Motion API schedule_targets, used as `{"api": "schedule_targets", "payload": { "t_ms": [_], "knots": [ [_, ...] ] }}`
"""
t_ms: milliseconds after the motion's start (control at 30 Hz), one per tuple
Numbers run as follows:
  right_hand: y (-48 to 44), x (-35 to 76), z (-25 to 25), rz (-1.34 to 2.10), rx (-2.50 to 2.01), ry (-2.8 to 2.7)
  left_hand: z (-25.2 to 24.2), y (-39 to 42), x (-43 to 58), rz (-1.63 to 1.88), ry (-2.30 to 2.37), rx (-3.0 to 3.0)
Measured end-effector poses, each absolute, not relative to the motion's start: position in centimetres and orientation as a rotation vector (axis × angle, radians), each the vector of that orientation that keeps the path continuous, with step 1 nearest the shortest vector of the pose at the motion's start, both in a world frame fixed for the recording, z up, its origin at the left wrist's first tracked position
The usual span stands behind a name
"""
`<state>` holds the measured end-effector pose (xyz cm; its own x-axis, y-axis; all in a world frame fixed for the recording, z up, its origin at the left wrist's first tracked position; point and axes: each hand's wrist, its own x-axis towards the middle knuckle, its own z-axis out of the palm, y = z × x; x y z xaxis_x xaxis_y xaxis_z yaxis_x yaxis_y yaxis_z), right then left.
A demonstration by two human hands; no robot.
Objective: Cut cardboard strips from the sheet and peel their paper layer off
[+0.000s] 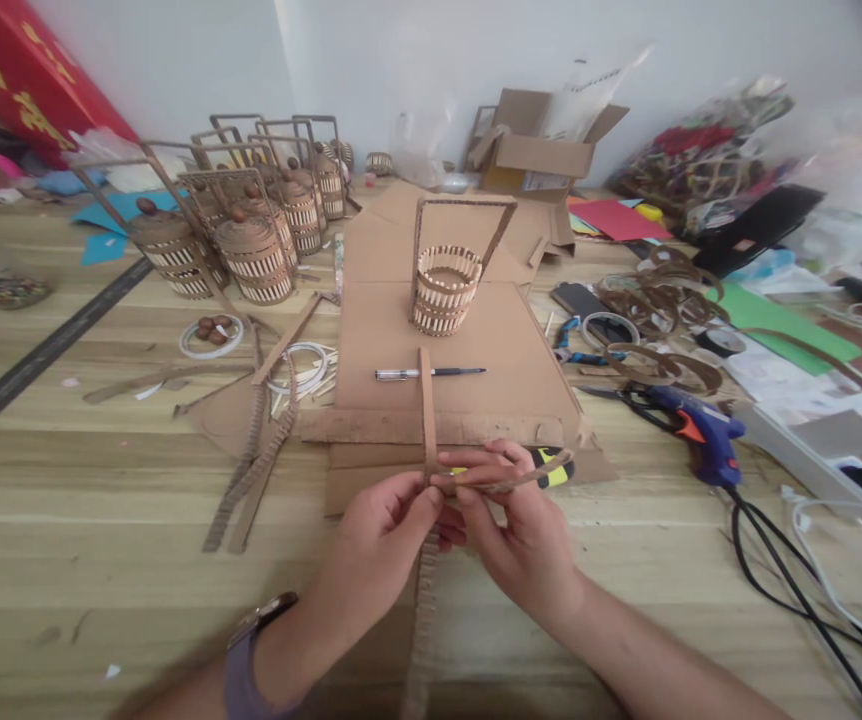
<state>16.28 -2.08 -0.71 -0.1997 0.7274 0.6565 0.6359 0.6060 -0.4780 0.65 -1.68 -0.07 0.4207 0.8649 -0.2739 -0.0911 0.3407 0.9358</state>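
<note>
My left hand (378, 530) is closed on a long cardboard strip (426, 415), which runs away from me above my fingers and continues below them with a ridged surface. My right hand (528, 530) pinches a narrow brown strip (551, 465) against it, and this strip curves off to the right. Both sets of fingertips meet at the crossing and partly hide it. Past the hands lies a pen (461, 371), with the cardboard strip crossing over it. A small round lidless basket (444, 300) with a tall square handle stands behind the pen. Partly behind my right hand is a yellow-and-black object (557, 470).
Flat cardboard (371, 310) covers the table's middle. A blue glue gun (701, 430) with cables lies right, near coiled brown strips (656, 290). Lidded baskets (255, 260) stand back left. More ridged strips (240, 490) and a tape roll (211, 336) holding brown balls lie left.
</note>
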Motion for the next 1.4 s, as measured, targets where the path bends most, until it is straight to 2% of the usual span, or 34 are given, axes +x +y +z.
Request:
{"api": "schedule_targets", "payload": {
  "t_ms": [233, 700, 1000, 1167, 1400],
  "knots": [
    [-1.87, 16.14, -1.13, 0.052, -1.038, -1.997, -0.56, -1.61, 0.46, 0.764, 0.939, 1.072],
    [-2.17, 16.45, -0.4, 0.149, -1.187, -1.851, -0.39, -1.69, 0.06, 0.713, 0.888, 1.164],
    [-2.09, 16.3, -0.72, 0.086, -1.007, -1.92, -0.58, -1.28, 0.31, 0.768, 0.881, 1.073],
    [-2.14, 16.02, -0.84, 0.01, -1.051, -1.951, -0.1, -1.41, 0.17, 0.755, 0.944, 1.128],
    [-2.32, 16.21, -0.61, 0.079, -1.165, -1.89, 0.05, -1.68, 0.15, 0.749, 0.897, 1.187]
  ]
}}
